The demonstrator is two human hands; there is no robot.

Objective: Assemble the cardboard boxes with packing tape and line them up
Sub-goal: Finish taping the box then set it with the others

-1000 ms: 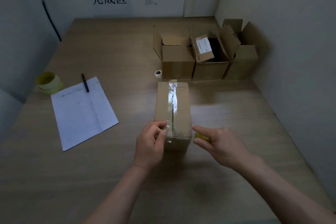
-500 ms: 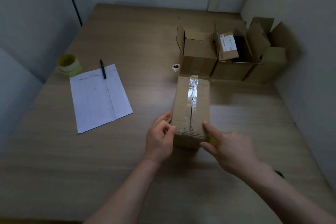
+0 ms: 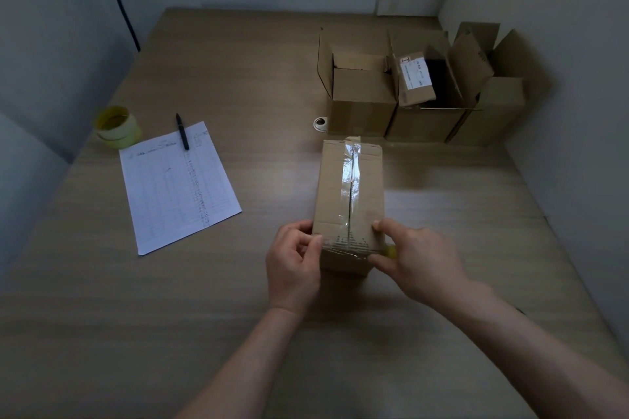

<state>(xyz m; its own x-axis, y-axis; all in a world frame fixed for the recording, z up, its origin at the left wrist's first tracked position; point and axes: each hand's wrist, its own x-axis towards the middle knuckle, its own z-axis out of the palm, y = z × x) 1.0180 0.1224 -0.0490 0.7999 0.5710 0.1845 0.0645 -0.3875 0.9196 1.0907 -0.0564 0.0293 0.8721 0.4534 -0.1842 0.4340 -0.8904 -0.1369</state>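
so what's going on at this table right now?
A person is taping up a cardboard box at the middle of the table. Clear tape already runs along its top seam. The left hand grips the box's near left corner, and the right hand presses the near right corner with something yellow tucked under it. Three open boxes stand in a row by the far right wall. A tape roll, pen and sheet of paper lie on the left.

Head camera looks down, close over table [image 3: 170, 316].
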